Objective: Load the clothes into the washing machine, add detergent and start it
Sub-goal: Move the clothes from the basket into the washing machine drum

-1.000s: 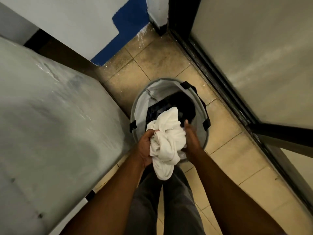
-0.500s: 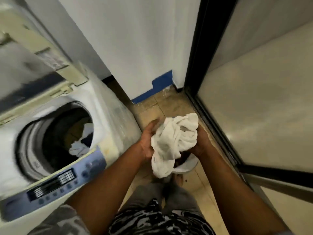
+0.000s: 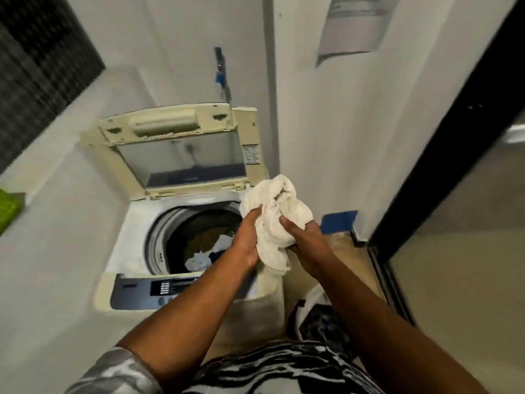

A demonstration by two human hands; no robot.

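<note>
the white garment point(image 3: 277, 220) is bunched up in a wad, held in the air over the right rim of the washing machine point(image 3: 136, 223), just right of the drum opening. left hand point(image 3: 248, 240) has its fingers curled into the left side of the bundle, right hand point(image 3: 305, 237) is pinching into the right side with the thumb on top, so both are clamped on the cloth. a tail of it hangs down between the wrists.

the drum point(image 3: 199, 237) is open and there's already some laundry at the bottom, whitish and dark blue bits, too blurry to tell what. the lid point(image 3: 181, 149) is flipped up and leans back toward the wall, yellowed plastic with a clear window. the control panel point(image 3: 159, 288) sits at the near edge, dark blue with a small block of buttons.

room is a tight corner: pale walls on both sides of the machine, a blue tap point(image 3: 220, 69) on the back wall above the lid, a paper notice point(image 3: 352, 27) stuck higher up on the right. tan tiled floor point(image 3: 355, 257) with a blue strip point(image 3: 339, 221) of paint at the wall base. laundry basket point(image 3: 318, 317) on the floor by the machine's right side with dark clothes in it. a dark door frame point(image 3: 443, 155) runs down the right.
</note>
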